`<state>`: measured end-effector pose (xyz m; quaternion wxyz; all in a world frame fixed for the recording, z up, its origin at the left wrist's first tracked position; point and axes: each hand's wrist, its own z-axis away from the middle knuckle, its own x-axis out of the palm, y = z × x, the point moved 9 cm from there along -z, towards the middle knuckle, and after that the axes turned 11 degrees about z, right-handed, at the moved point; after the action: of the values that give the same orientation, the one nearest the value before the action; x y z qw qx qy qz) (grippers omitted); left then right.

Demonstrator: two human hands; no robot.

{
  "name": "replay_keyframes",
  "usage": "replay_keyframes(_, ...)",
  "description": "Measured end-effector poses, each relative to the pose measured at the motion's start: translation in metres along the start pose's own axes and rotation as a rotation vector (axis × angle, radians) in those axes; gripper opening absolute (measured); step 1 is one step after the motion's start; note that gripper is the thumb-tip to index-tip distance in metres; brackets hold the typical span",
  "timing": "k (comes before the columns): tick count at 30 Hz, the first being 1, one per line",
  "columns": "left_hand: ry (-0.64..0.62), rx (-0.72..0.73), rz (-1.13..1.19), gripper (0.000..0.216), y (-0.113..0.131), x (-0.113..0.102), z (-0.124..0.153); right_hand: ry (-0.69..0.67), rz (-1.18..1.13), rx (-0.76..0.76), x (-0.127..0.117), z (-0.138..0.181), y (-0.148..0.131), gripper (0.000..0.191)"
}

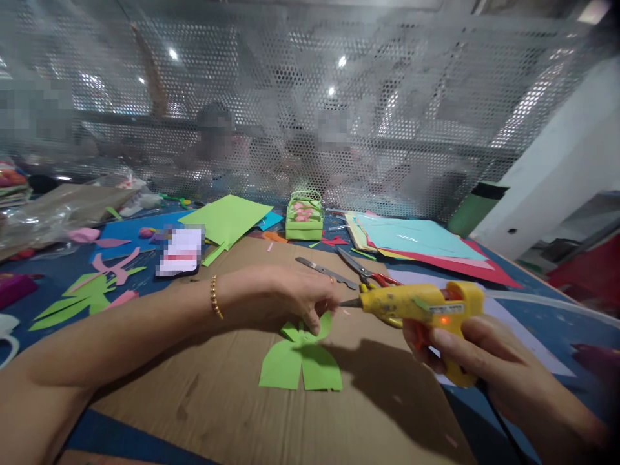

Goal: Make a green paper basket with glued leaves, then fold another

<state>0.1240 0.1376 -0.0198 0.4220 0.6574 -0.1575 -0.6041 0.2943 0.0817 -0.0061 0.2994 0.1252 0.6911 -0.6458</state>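
My right hand [460, 352] is wrapped round a yellow glue gun [421, 303] with an orange light lit on its side. Its dark nozzle points left, close to the fingertips of my left hand [303, 297]. With those fingers pinched together, my left hand holds the upper part of a light green paper cutout [301, 367]. Two rounded flaps of the cutout spread toward me on the cardboard, and small curled strips rise at its top. My left hand partly hides the upper end. A gold bead bracelet [216, 297] circles my left wrist.
A cardboard sheet [232, 413] covers the middle of the blue table. Beyond my hands lie a craft knife [324, 271] and scissors [363, 268]. A small green paper basket [304, 227] stands at the back. Coloured sheets [421, 239], a phone [181, 252] and green scraps [77, 300] lie around.
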Motion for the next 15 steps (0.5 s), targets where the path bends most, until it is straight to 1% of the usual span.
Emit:
replay_keyframes(4,0.007,-0.045,0.15,0.019,-0.003,0.003,0.003,0.006,-0.008,0.008,0.003,0.001,-0.006,0.052)
replay_keyframes(7,0.03,-0.072,0.236,0.013,-0.006,0.006,0.01,0.032,-0.009,0.048,0.003,0.003,-0.009,0.054)
replay_keyframes(9,0.073,-0.087,0.278,0.013,-0.011,0.006,0.015,0.051,-0.008,0.07,0.003,0.004,-0.011,0.056)
replay_keyframes(12,0.179,-0.104,0.317,0.017,-0.021,0.0,0.026,0.046,-0.006,0.079,0.004,0.004,-0.009,0.058)
replay_keyframes(15,0.282,-0.122,0.34,0.016,-0.031,-0.005,0.037,0.03,0.013,0.042,0.004,0.002,-0.007,0.053)
